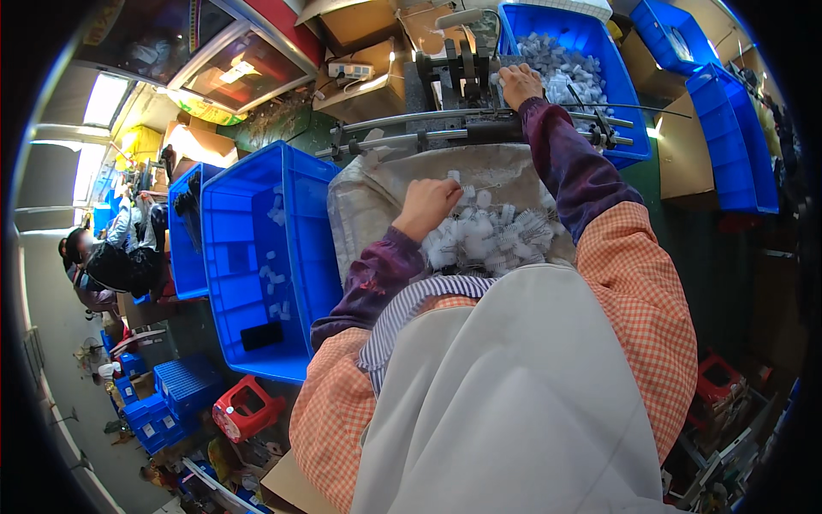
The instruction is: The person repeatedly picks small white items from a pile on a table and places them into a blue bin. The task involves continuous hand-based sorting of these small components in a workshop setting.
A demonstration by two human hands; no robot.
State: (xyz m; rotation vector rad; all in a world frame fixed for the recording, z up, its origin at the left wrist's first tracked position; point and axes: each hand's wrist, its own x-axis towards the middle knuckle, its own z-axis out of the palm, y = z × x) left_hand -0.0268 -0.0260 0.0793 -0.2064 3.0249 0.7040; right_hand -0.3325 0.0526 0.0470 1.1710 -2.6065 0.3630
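A light cloth [364, 193] sags in front of me, holding a heap of small white plastic pieces [479, 236] mixed with thin metal springs. Over the heap's far left edge is my left hand [431, 206], its fingers pinched together. A white plastic piece [454, 176] and a spring [468, 191] show at its fingertips. My right arm reaches forward to a dark metal bench machine [462, 75]. There my right hand [520, 84] curls at the machine's right side, beside the full blue bin. Whatever its fingertips grip is too small to make out.
Metal rods [402, 141] run across between machine and cloth. A blue bin [629, 94] of white pieces stands far right; another blue bin [235, 236] at left holds a few pieces and a dark flat object [261, 336]. A red stool [247, 409] sits lower left. A person [120, 257] is farther left.
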